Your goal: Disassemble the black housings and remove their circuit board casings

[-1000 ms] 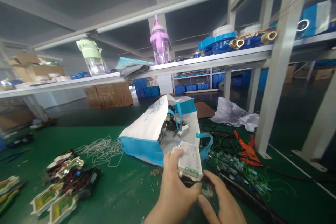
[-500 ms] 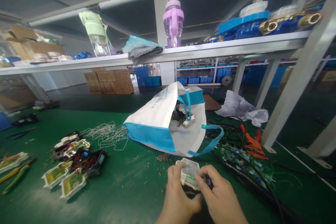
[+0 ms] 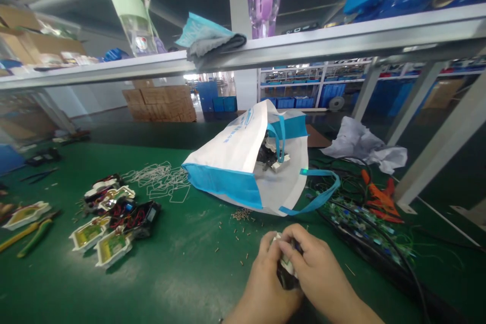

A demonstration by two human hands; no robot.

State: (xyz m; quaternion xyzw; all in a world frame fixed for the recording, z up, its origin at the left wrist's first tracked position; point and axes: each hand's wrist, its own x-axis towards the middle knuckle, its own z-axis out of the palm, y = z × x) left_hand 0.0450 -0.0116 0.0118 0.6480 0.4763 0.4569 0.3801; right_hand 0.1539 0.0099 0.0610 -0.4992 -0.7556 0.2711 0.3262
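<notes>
small white-and-black housing [image 3: 287, 265], held two-handed
left hand [image 3: 268, 278] curled round its left side, right hand [image 3: 316, 263] pinching its right side; neither nearer, both touching. it sits between them, over the worktop [image 3: 182, 283] toward its near edge; long axis too covered to tell.

Single head view, facing forward and down: bench [image 3: 170, 268] close below, shelf [image 3: 322, 45] across top, cartons [image 3: 163, 105] well beyond.
</notes>
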